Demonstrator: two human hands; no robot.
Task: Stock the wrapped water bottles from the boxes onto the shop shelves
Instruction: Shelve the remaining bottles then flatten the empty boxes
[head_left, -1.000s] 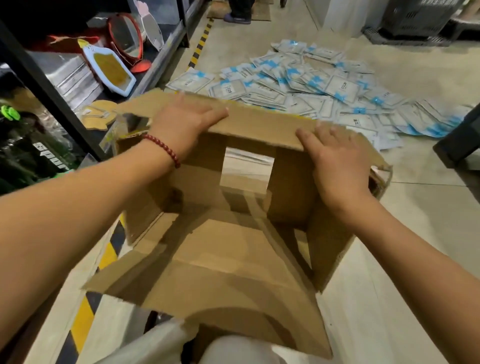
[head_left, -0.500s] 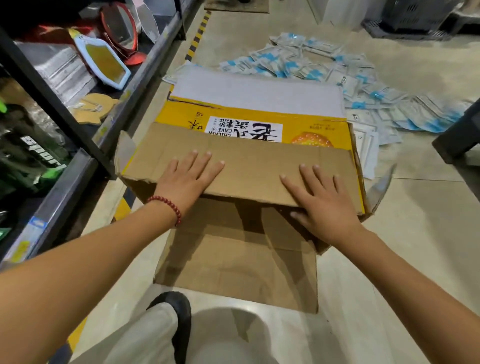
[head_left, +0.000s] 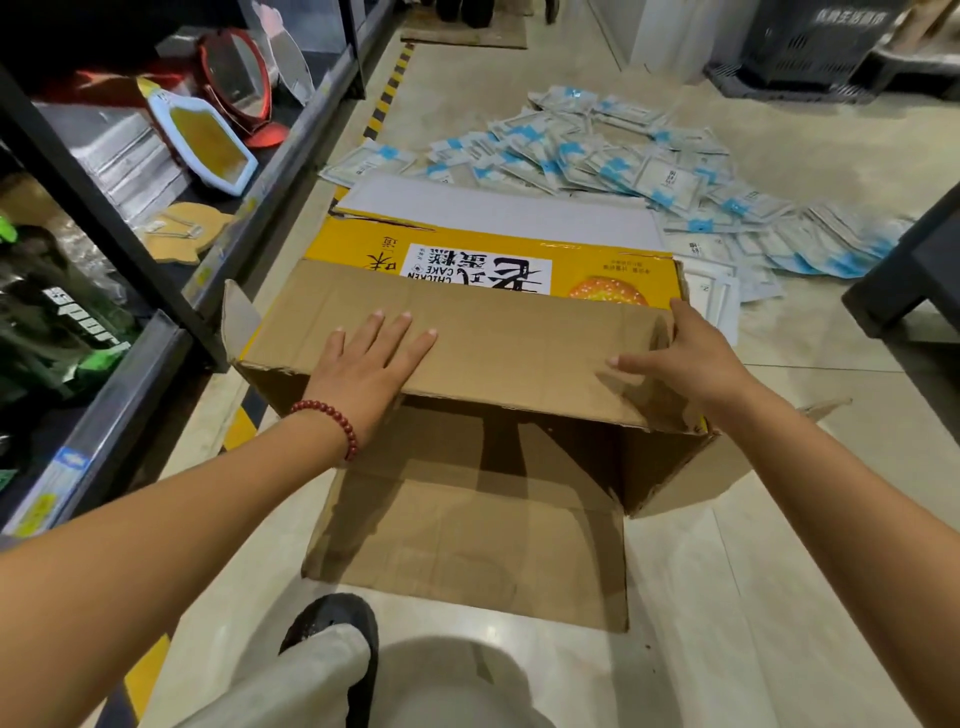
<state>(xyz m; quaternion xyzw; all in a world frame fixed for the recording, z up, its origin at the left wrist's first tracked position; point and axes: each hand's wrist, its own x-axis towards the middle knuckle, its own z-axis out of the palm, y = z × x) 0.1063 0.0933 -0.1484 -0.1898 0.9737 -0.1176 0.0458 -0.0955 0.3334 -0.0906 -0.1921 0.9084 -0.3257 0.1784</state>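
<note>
A yellow-printed cardboard box (head_left: 519, 338) lies on its side on the floor, its open end facing me and nothing visible inside. My left hand (head_left: 371, 364) presses flat with straight fingers on the brown flap on top. My right hand (head_left: 685, 358) grips the flap's right corner, fingers over the edge and thumb on the top face. Another flap (head_left: 467, 545) lies flat on the floor below the opening. On the shop shelves (head_left: 130, 312) at the left sit dark wrapped goods (head_left: 57, 332). No water bottles can be made out.
Many white-and-blue packets (head_left: 623, 161) are strewn over the tiled floor behind the box. Mirrors (head_left: 208, 135) stand on the upper shelf. A dark fixture (head_left: 909, 280) juts in at the right. My shoe (head_left: 332, 629) is near the lower flap. A grey crate (head_left: 815, 47) stands far right.
The box was tipped from an upright view onto its side. Since then my right hand slid right to the flap's corner and took hold of it; the left hand stays flat.
</note>
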